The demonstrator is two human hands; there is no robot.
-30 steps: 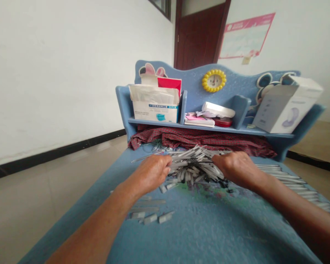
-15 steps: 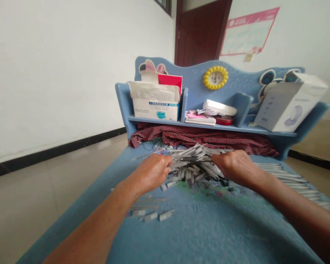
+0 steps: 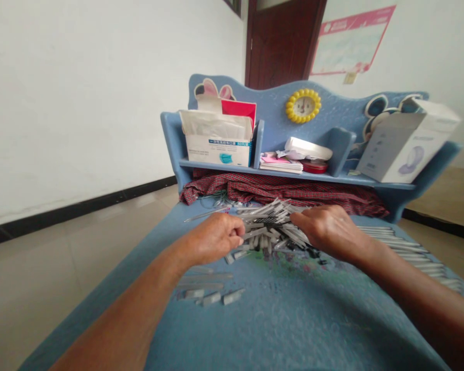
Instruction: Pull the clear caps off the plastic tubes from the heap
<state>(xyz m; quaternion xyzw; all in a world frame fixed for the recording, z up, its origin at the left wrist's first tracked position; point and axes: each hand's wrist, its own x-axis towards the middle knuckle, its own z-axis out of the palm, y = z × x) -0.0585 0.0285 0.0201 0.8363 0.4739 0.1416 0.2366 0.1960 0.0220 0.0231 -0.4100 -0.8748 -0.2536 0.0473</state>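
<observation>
My left hand [image 3: 216,238] is closed at the left side of a heap of pen parts [image 3: 268,232], its thumb and fingertips pressed together. What it pinches, if anything, is too small to make out. My right hand [image 3: 328,226] reaches over the heap's right side, fingers curled in; their tips and anything between them are hidden. Clear tubes, whitish caps and dark thin pieces make up the heap. Nearer me on the left lie a few loose whitish caps [image 3: 212,298] and clear tubes [image 3: 201,285]. A row of pens [image 3: 413,252] lines the table's right side.
The blue table [image 3: 294,324] has a shelf back holding a mask box [image 3: 216,149], papers [image 3: 280,165], a red tin [image 3: 314,166] and a tilted white box [image 3: 400,144]. A checked cloth [image 3: 278,189] lies below the shelf. A yellow clock [image 3: 303,106] hangs above.
My right hand has shifted slightly left over the heap. My left hand has turned a little, with its thumb tip showing more. The camera view has moved slightly.
</observation>
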